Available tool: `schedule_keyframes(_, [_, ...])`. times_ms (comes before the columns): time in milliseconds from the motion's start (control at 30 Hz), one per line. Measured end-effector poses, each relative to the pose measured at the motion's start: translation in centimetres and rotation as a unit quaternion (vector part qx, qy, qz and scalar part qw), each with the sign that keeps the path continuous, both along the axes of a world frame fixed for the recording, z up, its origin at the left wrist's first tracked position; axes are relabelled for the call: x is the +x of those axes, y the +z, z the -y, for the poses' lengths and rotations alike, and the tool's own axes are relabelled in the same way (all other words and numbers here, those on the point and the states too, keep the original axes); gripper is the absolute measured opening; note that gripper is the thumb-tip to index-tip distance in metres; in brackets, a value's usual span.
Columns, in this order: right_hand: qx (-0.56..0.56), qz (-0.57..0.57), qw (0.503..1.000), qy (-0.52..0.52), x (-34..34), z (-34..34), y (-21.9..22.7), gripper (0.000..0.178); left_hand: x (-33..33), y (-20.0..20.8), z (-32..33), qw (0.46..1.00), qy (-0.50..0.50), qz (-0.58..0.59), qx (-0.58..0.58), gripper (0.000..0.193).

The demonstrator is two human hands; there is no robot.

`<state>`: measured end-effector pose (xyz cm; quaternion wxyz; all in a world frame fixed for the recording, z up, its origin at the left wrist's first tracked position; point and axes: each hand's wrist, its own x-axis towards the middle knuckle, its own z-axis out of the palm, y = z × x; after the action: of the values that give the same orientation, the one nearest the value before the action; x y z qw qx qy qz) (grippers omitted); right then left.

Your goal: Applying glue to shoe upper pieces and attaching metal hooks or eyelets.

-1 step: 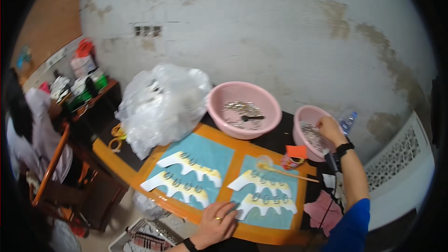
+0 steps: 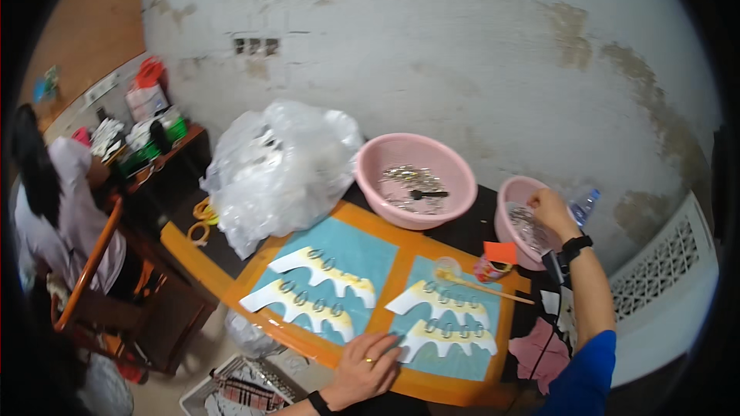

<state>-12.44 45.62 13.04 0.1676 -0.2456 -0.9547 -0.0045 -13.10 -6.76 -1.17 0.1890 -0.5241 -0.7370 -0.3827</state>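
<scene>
My left hand [image 2: 368,364] lies flat with its fingers stretched out, at the front edge of an orange-bordered board [image 2: 385,293]. Its fingertips are beside a white scalloped piece [image 2: 449,341] with a yellowish edge and several metal rings or clips along it. Similar pieces [image 2: 301,311] rest on the board's blue sheets [image 2: 347,239]. Over on the right, my right hand [image 2: 552,214] reaches into a small pink basket [image 2: 509,189] of small shiny metal parts [image 2: 526,225]. Its fingers are closed together; whatever they may hold is too small to make out.
A larger pink basket [image 2: 472,173] holds metal pieces and a black object. Near it are a clear plastic bag [image 2: 285,166], a wooden stick [image 2: 493,290], a pink cloth [image 2: 533,348] and a bottle [image 2: 586,206]. Another person [image 2: 65,208] sits at the far left.
The whole view has shifted slightly, so everything appears a little further right. Both hands stay in nearly the same places, the left on the board and the right in the small basket.
</scene>
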Motion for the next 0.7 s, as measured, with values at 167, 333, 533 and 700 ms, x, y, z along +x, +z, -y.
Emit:
schedule_keyframes(167, [-0.130,0.024,0.983,0.124,-11.6,10.4,2.5,0.019,0.0,-0.2,1.0,1.000,0.018,0.015,-0.020,0.038])
schedule_keyframes(333, [-0.130,0.141,0.934,0.302,-21.0,13.4,-2.2,0.036,-0.3,0.0,1.5,0.999,0.012,0.036,-0.015,0.032])
schedule_keyframes(533, [-0.075,0.314,0.907,0.270,-24.0,15.4,-6.4,0.057,-0.1,-0.3,0.8,0.999,0.016,0.030,0.016,0.031])
schedule_keyframes(700, [-0.106,0.285,0.906,0.295,-24.4,18.1,-6.3,0.040,-0.1,-0.5,1.0,0.999,0.010,0.035,0.023,0.029])
